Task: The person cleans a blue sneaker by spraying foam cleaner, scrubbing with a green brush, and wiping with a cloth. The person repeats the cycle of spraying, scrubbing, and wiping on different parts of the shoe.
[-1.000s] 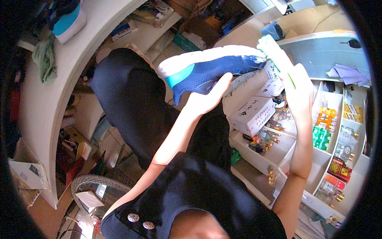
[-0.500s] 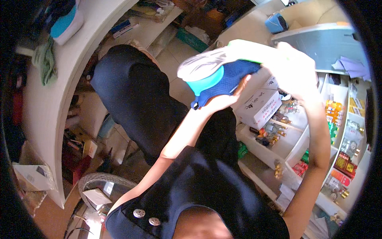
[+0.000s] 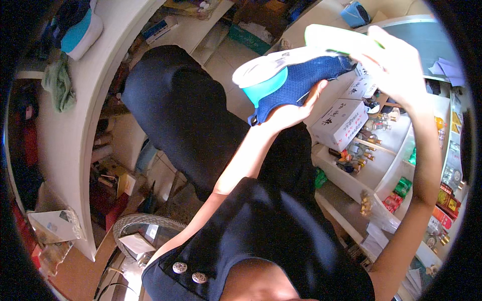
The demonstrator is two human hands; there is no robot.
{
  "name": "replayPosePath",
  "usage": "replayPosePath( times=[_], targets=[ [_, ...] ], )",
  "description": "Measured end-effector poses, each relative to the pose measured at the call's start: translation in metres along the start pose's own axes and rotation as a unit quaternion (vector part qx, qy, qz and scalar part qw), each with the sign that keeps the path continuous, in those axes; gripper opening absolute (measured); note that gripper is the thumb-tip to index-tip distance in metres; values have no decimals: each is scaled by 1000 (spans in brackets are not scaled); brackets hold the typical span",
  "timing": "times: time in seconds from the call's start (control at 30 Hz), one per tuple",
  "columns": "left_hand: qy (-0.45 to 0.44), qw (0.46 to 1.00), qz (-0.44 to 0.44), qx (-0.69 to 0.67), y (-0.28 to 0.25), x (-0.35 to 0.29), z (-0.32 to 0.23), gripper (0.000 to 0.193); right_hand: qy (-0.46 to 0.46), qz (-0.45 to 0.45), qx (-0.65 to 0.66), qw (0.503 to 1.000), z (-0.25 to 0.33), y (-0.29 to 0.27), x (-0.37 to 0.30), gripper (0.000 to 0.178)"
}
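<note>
My left hand (image 3: 293, 111) grips a navy mesh shoe (image 3: 306, 75) from below, its thumb raised along the shoe's side. The shoe is tipped so its white sole faces up and away; a turquoise patch covers the heel, with a small loop at the end. In strong light, my right hand (image 3: 401, 65) is closed around a pale, green-edged object (image 3: 334, 39) that lies against the sole toward the toe. Glare washes out that object's detail, so its kind cannot be made out. A similar shoe (image 3: 80, 32) rests on the white surface at far left.
A green cloth (image 3: 59, 85) hangs on the white counter (image 3: 113, 65) at left. At right are a white carton (image 3: 339, 123) and shelves (image 3: 396, 173) of small bottles and packets. A blue container (image 3: 355, 14) stands at the back. A wire-rimmed basket (image 3: 123, 228) is at lower left.
Both hands have shifted slightly right and up in the picture with the shoe. The pale object has moved up and right, and the scene has also shifted a little right.
</note>
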State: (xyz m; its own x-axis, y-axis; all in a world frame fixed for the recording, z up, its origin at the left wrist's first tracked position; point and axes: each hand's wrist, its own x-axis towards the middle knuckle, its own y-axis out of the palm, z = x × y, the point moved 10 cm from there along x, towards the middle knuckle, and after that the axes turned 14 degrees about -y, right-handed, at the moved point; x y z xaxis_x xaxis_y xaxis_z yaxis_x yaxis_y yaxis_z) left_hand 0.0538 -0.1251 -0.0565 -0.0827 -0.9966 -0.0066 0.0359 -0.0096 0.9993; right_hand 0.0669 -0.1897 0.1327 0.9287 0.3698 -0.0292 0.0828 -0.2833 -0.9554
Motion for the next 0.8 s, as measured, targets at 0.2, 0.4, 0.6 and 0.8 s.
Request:
replayPosePath(
  times=[0.2,0.4,0.6,0.8],
  targets=[
    [234,705,-167,649,52,-21,-27,39,-92,-28,57,994,37,-3,38,19],
    [277,589,-217,727,52,-23,-26,30,-72,-14,81,994,15,-1,15,19],
    [257,684,-249,636,14,-17,-27,31,-35,53,69,996,7,14,11,16],
    [231,746,-208,589,7,-11,-25,38,-95,-15,117,988,32,14,34,17]
  ],
)
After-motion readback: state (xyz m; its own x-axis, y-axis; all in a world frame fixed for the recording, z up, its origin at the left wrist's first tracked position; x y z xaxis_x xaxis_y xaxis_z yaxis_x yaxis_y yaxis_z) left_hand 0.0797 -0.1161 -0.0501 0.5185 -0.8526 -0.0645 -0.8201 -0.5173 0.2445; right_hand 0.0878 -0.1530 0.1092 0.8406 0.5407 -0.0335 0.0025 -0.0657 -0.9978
